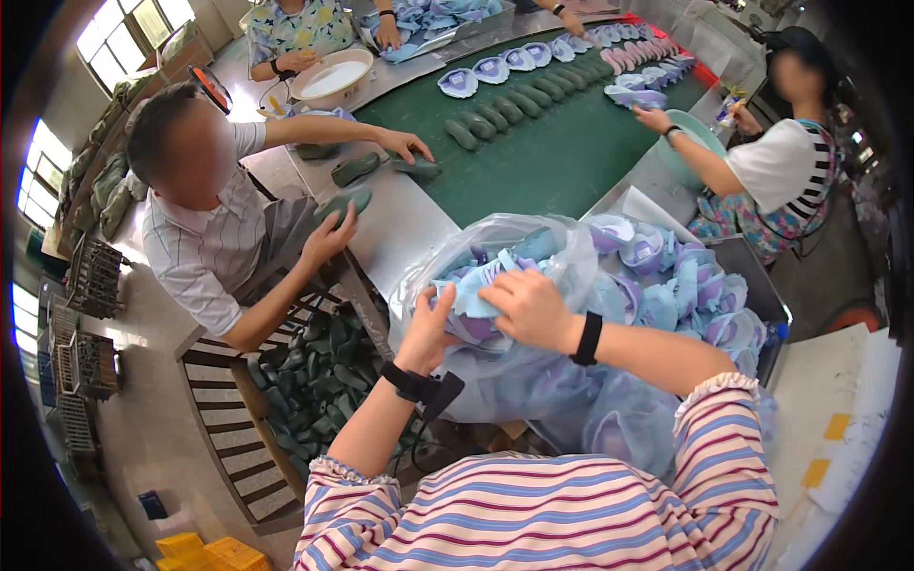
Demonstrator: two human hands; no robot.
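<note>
Over the mouth of a clear plastic bag point(562, 238), my left hand point(427, 328) pinches the near left edge of a light blue and purple shoe upper point(471, 297). My right hand point(533, 309) has its curled fingers on the same upper's right side. Both hands are closed, though some fingertips are hidden behind the fabric. More light blue and purple uppers fill the bag beneath and spill to its right, where several uppers point(685, 285) lie heaped in a metal tray.
Ahead runs a green conveyor belt point(543, 162) carrying rows of dark green shoe lasts point(514, 105) and uppers. A slatted crate point(224, 419) of lasts stands at lower left. At left a co-worker point(205, 209) handles lasts; at right another co-worker point(762, 162) works beside a green basin point(690, 147).
</note>
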